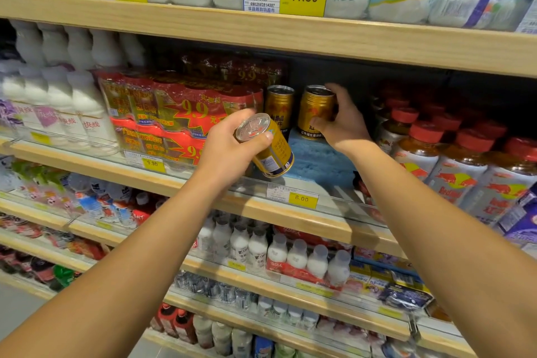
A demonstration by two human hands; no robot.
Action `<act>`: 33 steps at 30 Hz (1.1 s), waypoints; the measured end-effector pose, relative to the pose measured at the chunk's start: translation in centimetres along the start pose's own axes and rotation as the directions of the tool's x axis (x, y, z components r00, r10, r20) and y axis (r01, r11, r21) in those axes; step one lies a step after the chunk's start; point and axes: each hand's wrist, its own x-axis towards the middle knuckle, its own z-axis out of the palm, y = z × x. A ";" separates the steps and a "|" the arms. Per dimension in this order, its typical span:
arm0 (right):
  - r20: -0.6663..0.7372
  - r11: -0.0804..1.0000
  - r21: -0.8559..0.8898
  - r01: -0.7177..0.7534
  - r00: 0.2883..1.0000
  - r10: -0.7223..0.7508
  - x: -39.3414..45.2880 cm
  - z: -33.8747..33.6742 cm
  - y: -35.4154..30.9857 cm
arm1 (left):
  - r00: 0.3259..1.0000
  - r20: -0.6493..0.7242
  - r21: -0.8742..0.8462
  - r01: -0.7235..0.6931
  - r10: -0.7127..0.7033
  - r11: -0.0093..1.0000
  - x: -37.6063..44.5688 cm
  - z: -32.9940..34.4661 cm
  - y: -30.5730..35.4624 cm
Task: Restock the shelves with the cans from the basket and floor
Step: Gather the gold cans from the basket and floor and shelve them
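Set the gold can (315, 112) in the right hand (343, 122) down flat on the blue mat (316, 157), snug beside the can already standing (279, 109) at the back of the shelf (290, 212), label forward, before letting go. The right fingers (334, 90) are wrapped around that can's top and far side, with its base touching or just above the mat. The left hand (229, 151) holds a second can (266, 145) tilted, thumb across its upper wall, near the shelf's front edge, ready to go in next.
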 end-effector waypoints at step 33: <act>-0.130 0.941 -0.337 0.026 0.989 -0.074 -2.9 -1.9 -2.0 | 0.998 0.055 -0.039 0.022 -0.020 0.999 -0.1 -0.4 -0.3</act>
